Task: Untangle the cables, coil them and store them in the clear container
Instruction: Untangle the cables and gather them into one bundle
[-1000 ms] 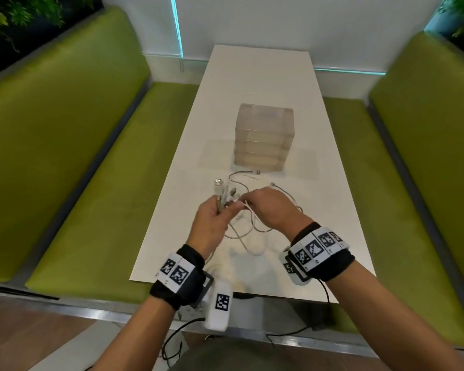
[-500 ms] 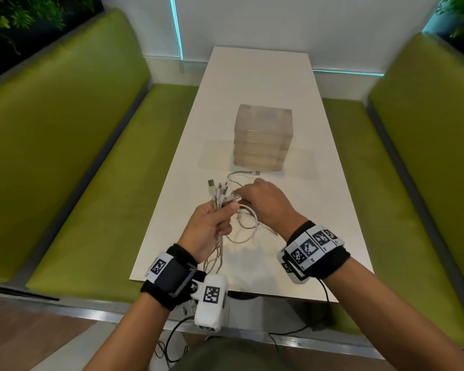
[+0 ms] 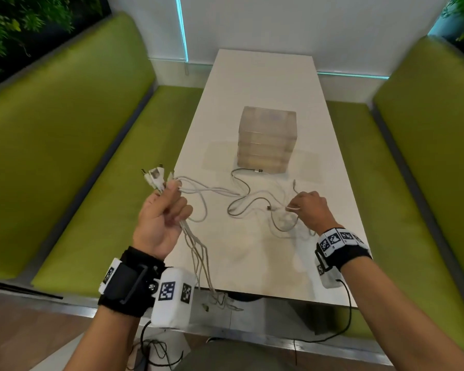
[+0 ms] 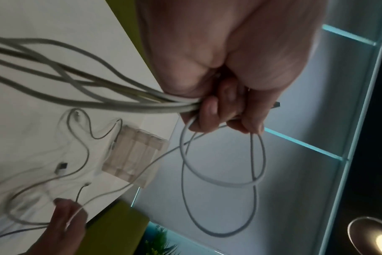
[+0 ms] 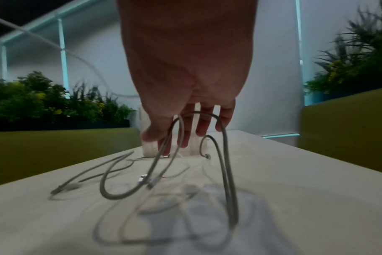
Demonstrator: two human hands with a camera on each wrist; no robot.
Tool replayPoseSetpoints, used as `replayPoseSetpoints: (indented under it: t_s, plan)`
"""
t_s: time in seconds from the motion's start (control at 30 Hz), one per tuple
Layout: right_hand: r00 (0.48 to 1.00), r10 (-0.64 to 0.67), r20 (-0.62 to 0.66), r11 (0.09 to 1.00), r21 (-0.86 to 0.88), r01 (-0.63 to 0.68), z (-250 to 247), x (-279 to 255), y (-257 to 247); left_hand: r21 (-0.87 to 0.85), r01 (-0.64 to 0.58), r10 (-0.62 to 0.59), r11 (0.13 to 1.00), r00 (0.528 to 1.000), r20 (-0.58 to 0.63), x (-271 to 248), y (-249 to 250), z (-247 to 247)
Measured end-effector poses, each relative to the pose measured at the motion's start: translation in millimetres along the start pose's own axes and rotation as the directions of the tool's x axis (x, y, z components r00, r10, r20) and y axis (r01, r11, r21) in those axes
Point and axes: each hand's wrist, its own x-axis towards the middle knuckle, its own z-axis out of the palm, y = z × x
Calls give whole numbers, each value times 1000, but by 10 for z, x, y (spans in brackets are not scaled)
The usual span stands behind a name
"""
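Several tangled white cables (image 3: 241,199) spread across the white table (image 3: 263,76). My left hand (image 3: 172,199), raised beyond the table's left edge, grips a bundle of them (image 4: 98,96); the plug ends (image 3: 153,178) stick up above the fist and loose tails (image 3: 204,274) hang over the near edge. My right hand (image 3: 296,206) pinches one thin cable (image 5: 225,155) just above the table at the right. The clear container (image 3: 267,140), a stack of shut clear boxes, stands past the cables in mid-table; it also shows in the left wrist view (image 4: 135,155).
Green upholstered benches (image 3: 65,135) (image 3: 426,162) run along both long sides of the table. A white wall with teal light strips (image 3: 182,30) closes the far end. A loose cable end (image 3: 257,170) lies right against the container's front.
My hands, close together over the tangle a second ago, have pulled apart. The left went left and up with the bundle, the right went right, and the cables stretched out between them.
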Motion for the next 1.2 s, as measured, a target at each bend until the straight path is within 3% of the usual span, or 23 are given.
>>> replayPoseSetpoints:
  t_s: [0.3,0.37,0.43,0.5,0.57,0.67,0.83,0.97,1.07,1.13,1.2]
  plan:
    - [988,-5,-155,972,232,42,-318,-155,-273,263,98,-110,960,993,32,-9,-255,81]
    - [984,77,-161,883,470,8,-474,-218,-361,283,104,-118,954,993,31,-22,-301,78]
    - [977,192,-98,709,701,-69,-608,-245,-433,296,112,-126,949,992,30,-34,-327,86]
    - [976,217,-17,607,786,-121,-743,-283,-496,313,122,-138,942,990,30,-48,-336,104]
    - [991,127,29,712,694,-111,-852,-346,-545,343,121,-143,932,989,38,-67,-343,122]
    - [993,-80,86,839,544,20,-931,-494,-651,411,135,-173,902,983,56,-95,-366,125]
    - [893,-377,246,752,645,139,-837,-788,-971,597,143,-229,790,971,70,-150,-445,146]
    - [863,-428,267,787,580,211,-770,-887,-1135,674,179,-393,717,902,178,-197,-455,136]
    - [817,-487,310,730,657,186,-667,-929,-1158,718,186,-492,670,836,242,-210,-404,103]
    - [803,-508,311,667,732,138,-576,-947,-1153,728,194,-510,657,826,240,-219,-380,97]
    - [822,-487,296,637,765,102,-473,-961,-1157,733,189,-469,654,861,197,-225,-383,99]
